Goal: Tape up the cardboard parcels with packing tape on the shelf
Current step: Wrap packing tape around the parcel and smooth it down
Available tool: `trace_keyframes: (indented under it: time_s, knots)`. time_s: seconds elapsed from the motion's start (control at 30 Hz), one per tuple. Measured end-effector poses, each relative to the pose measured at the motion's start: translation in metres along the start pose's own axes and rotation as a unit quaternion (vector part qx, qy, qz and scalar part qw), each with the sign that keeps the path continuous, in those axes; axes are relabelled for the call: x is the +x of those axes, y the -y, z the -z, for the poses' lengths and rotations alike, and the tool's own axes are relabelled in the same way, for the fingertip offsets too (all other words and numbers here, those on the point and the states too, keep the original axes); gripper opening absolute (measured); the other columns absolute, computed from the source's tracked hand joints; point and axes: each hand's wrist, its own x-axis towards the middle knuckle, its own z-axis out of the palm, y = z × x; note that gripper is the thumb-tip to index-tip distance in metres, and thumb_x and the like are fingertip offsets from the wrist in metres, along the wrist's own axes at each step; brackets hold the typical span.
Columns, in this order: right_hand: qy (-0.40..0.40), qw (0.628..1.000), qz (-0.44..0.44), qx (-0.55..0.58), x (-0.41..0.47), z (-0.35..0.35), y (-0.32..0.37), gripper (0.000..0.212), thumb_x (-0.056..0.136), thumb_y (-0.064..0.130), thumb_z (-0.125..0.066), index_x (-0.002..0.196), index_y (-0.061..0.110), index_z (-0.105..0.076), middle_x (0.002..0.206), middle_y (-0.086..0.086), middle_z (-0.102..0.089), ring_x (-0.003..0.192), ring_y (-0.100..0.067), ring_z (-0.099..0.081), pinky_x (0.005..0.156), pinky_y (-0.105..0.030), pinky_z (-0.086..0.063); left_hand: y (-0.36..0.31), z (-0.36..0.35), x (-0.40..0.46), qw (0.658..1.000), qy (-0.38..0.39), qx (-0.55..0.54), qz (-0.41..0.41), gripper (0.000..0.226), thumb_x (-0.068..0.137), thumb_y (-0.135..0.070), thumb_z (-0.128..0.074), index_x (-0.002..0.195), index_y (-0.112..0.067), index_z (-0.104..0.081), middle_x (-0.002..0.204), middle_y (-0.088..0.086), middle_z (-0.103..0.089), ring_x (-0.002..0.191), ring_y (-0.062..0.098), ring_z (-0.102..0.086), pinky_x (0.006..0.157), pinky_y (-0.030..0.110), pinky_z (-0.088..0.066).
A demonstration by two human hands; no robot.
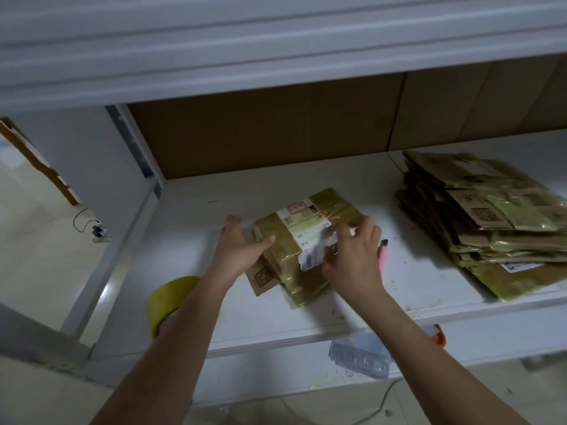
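2 hands bracket the parcel (302, 240), which lies on the shelf (196, 210) with its long axis slanting away to my right. My left hand (242, 248) grips its left end; my right hand (354, 256), equally near, presses curled fingers on the label side, seemingly smoothing tape.

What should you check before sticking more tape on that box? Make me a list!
1. Parcel lies flat on the shelf: ok.
2. Left hand steadies the parcel's left end: ok.
3. Right hand holds a free tape end: cannot tell, it is blurred.
4. Tape roll within reach: ok, at the shelf's front left edge.
5. Pink cutter handy: ok, just right of the right hand.
6. Stack of flat parcels out of the way: ok, apart on the right.
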Motion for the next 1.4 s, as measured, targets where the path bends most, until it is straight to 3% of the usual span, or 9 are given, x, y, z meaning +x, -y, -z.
trace_keyframes:
  time_s: [0.13, 0.27, 0.47, 0.57, 0.7, 0.8, 1.2, 1.33, 1.4]
  knots:
    - [0.124, 0.986, 0.039, 0.105, -0.013, -0.015, 0.006, 0.064, 0.075, 0.000, -0.063, 0.135, 0.018, -0.048, 0.119, -0.011, -0.043, 0.103, -0.029, -0.052, 0.073, -0.022, -0.037, 0.006, -0.006, 0.000, 0.992, 0.096, -0.080, -0.029, 0.057, 0.089, -0.017, -0.069, 0.138, -0.028, -0.043, 0.138, 0.000, -0.054, 0.112, 0.013, -0.059, 0.082, 0.025, -0.051]
    - [0.230, 0.954, 0.040, 0.190, -0.011, -0.012, -0.014, 0.090, 0.081, 0.010, -0.067, 0.153, 0.033, -0.017, 0.153, -0.002, -0.011, 0.134, -0.022, -0.034, 0.103, -0.023, -0.039, 0.011, -0.005, -0.016, 0.996, 0.037, -0.049, -0.068, 0.034, 0.088, -0.019, -0.071, 0.116, -0.025, -0.053, 0.107, -0.002, -0.062, 0.088, 0.009, -0.065, 0.063, 0.017, -0.051]
    - [0.107, 0.969, 0.071, 0.212, -0.016, -0.014, -0.035, 0.060, 0.086, 0.026, -0.073, 0.141, 0.027, -0.050, 0.154, -0.002, -0.031, 0.133, -0.024, -0.045, 0.109, -0.035, -0.043, 0.031, -0.025, -0.047, 0.987, 0.053, -0.011, -0.150, 0.054, 0.078, -0.020, -0.081, 0.126, -0.031, -0.057, 0.105, -0.002, -0.062, 0.068, 0.012, -0.067, 0.063, 0.024, -0.057]
    - [0.141, 0.958, 0.079, 0.235, -0.013, -0.007, -0.039, 0.055, 0.088, 0.018, -0.070, 0.139, 0.025, -0.052, 0.153, 0.003, -0.029, 0.138, -0.014, -0.037, 0.105, -0.002, -0.026, 0.029, -0.029, -0.049, 0.988, 0.039, 0.007, -0.148, 0.048, 0.081, -0.017, -0.079, 0.125, -0.023, -0.061, 0.093, -0.011, -0.069, 0.062, 0.003, -0.065, 0.064, 0.028, -0.059]
    - [0.209, 0.943, 0.056, 0.254, -0.007, 0.006, -0.046, 0.052, 0.094, 0.012, -0.061, 0.141, 0.029, -0.047, 0.159, -0.005, -0.021, 0.142, -0.007, -0.017, 0.093, 0.012, -0.010, 0.025, -0.035, -0.056, 0.986, 0.040, 0.008, -0.164, 0.040, 0.084, -0.016, -0.075, 0.122, -0.018, -0.061, 0.113, -0.008, -0.070, 0.066, -0.007, -0.063, 0.068, 0.024, -0.059]
    - [0.220, 0.930, 0.039, 0.293, -0.004, 0.008, -0.051, 0.050, 0.095, 0.010, -0.059, 0.139, 0.032, -0.049, 0.160, 0.000, -0.020, 0.147, -0.014, -0.018, 0.096, 0.008, -0.017, 0.025, -0.040, -0.060, 0.983, 0.017, 0.034, -0.180, 0.037, 0.087, -0.019, -0.073, 0.122, -0.017, -0.060, 0.113, -0.007, -0.072, 0.078, 0.004, -0.069, 0.075, 0.036, -0.060]
    - [0.217, 0.920, 0.006, 0.327, -0.007, 0.005, -0.047, 0.048, 0.098, 0.009, -0.054, 0.138, 0.036, -0.050, 0.161, 0.005, -0.020, 0.132, 0.015, -0.012, 0.106, -0.001, -0.019, 0.014, -0.037, -0.063, 0.986, 0.046, 0.075, -0.141, 0.032, 0.090, -0.032, -0.062, 0.122, -0.030, -0.056, 0.123, -0.006, -0.068, 0.103, 0.013, -0.068, 0.086, 0.043, -0.058]
    - [0.209, 0.961, 0.049, 0.175, -0.007, 0.021, -0.035, 0.065, 0.091, 0.006, -0.059, 0.145, 0.036, -0.040, 0.163, 0.000, -0.015, 0.149, -0.010, -0.009, 0.105, -0.002, 0.008, 0.006, -0.005, -0.064, 0.970, 0.023, 0.172, -0.169, 0.039, 0.095, -0.026, -0.060, 0.134, -0.027, -0.057, 0.125, -0.006, -0.066, 0.106, 0.010, -0.063, 0.088, 0.026, -0.050]
    - [0.119, 0.973, 0.087, 0.176, -0.010, 0.030, -0.020, 0.061, 0.087, 0.003, -0.057, 0.140, 0.030, -0.048, 0.159, 0.000, -0.026, 0.148, -0.016, -0.018, 0.112, -0.014, -0.010, 0.016, 0.021, -0.065, 0.958, -0.040, 0.224, -0.176, 0.039, 0.094, -0.031, -0.061, 0.133, -0.028, -0.059, 0.127, -0.003, -0.065, 0.115, 0.017, -0.060, 0.094, 0.033, -0.048]
